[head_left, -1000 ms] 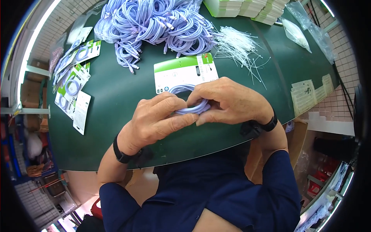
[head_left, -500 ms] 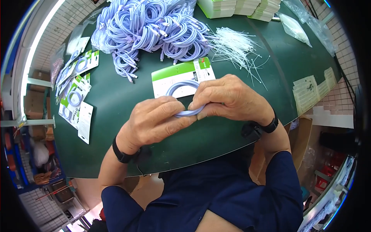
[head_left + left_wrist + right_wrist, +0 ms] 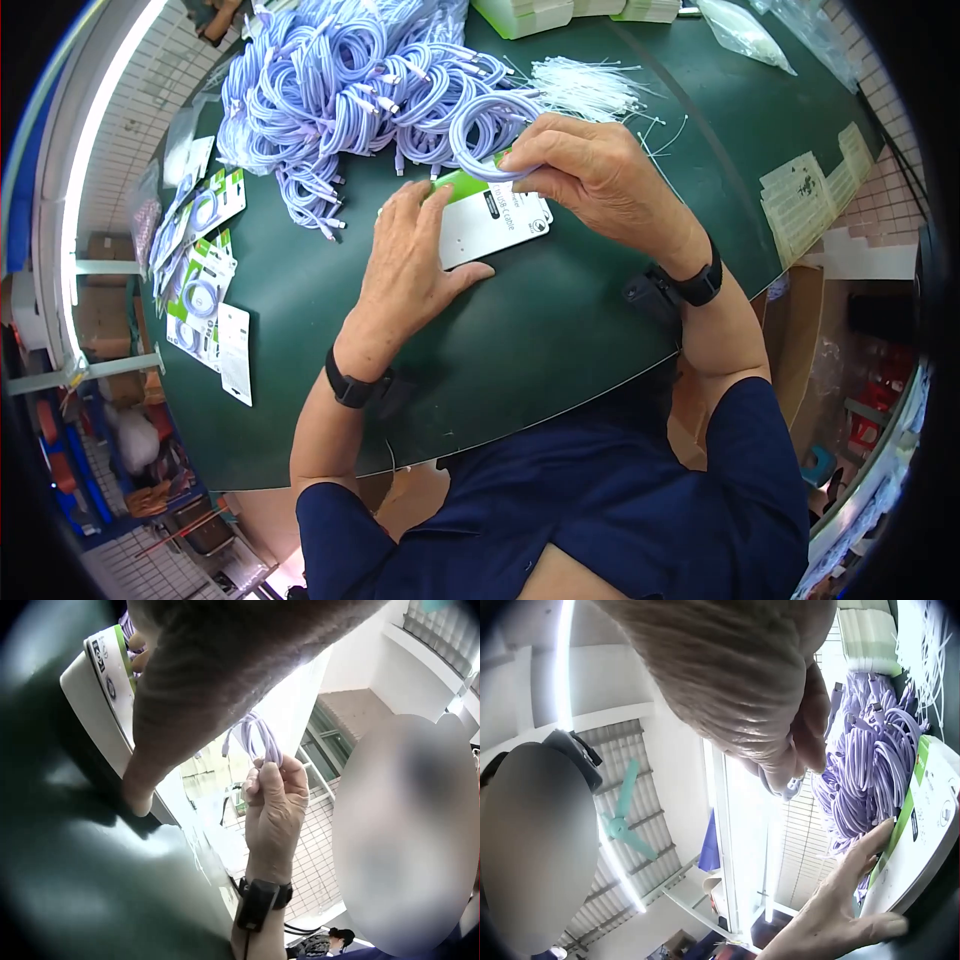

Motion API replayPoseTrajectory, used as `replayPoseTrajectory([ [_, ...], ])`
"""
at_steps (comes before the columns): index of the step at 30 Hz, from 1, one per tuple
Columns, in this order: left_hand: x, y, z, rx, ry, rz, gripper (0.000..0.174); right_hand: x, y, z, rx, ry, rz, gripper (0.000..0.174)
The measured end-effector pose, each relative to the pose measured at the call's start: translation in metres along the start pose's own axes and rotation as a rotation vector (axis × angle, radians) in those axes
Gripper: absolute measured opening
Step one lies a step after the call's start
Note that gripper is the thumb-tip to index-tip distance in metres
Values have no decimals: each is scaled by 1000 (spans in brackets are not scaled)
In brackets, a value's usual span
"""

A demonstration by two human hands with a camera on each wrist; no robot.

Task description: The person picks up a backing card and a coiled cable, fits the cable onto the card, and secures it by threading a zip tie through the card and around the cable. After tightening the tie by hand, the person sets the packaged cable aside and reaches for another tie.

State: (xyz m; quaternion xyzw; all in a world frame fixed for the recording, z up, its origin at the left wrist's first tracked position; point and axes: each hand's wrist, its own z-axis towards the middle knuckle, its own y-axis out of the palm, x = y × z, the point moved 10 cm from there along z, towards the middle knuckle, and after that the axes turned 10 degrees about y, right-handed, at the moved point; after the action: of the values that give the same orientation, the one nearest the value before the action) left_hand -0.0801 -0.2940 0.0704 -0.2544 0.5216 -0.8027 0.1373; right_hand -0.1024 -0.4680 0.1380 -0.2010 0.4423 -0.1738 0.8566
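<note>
A coiled lilac cable (image 3: pixel 470 125) is pinched between the thumb and fingers of my right hand (image 3: pixel 600 180), held up over the table; in the left wrist view the raised coil (image 3: pixel 259 739) shows above the fingertips. My left hand (image 3: pixel 400 250) lies at the left end of a white and green packaging card (image 3: pixel 500 225), its fingers extended along the far edge and its thumb spread out by the near edge. In the right wrist view that card (image 3: pixel 919 851) appears beside the left fingers. The coil covers part of the card's green band in the head view.
Behind the card lies a big heap of lilac cables (image 3: pixel 330 90), with white zip ties (image 3: pixel 590 88) to its right. Carded cables (image 3: pixel 200 295) overlap at the left. Stacks of cards (image 3: pixel 530 18) and a clear bag (image 3: pixel 745 35) stand at the back.
Both hands held the coil earlier. My left hand has let go and moved to the card, which now lies turned at a slant. The right hand has lifted the coil up and away.
</note>
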Motion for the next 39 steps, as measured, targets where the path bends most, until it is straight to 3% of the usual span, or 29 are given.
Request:
replayPoseTrajectory([
  [4, -16, 14, 5, -131, -18, -44, 102, 0, 3, -1, -3, 4, -10, 19],
  [9, -19, 6, 4, -164, -18, -83, 96, 3, 3, -2, 2, 12, -4, 18],
  [12, -12, -4, 4, -103, 70, -32, 67, 1, 2, -1, 9, 11, 20, 18],
  [13, -14, -6, 3, -94, 63, -31, 67, 1, 1, -2, 18, 19, 16, 18],
  [16, 4, -31, 2, 95, 233, 186, 36, -3, 3, -1, 11, 26, 7, 19],
  [20, 66, -68, -10, 124, 233, 420, 20, -16, -3, -3, 58, 13, 64, 21],
  [24, 87, -53, -36, -32, 124, 261, 18, -34, 10, -11, 10, 8, 147, 22],
  [27, 78, -40, -46, -25, 54, 168, 14, -59, 44, -20, -103, -113, 93, 23],
  [29, 69, -35, -48, -23, 33, 129, 13, -56, 58, -23, -110, -98, 69, 24],
  [33, 55, -36, -48, 49, 18, 73, 19, -44, 72, -27, -89, -75, 19, 26],
  [36, 76, -77, -60, 537, 271, 54, 16, -38, 70, -28, -37, -70, 42, 27],
  [37, 82, -77, -66, 527, 269, 55, 16, -42, 70, -30, -38, -114, 48, 27],
  [39, 83, -70, -89, 448, 63, -299, 23, -50, 71, -34, -47, -199, 63, 28],
])
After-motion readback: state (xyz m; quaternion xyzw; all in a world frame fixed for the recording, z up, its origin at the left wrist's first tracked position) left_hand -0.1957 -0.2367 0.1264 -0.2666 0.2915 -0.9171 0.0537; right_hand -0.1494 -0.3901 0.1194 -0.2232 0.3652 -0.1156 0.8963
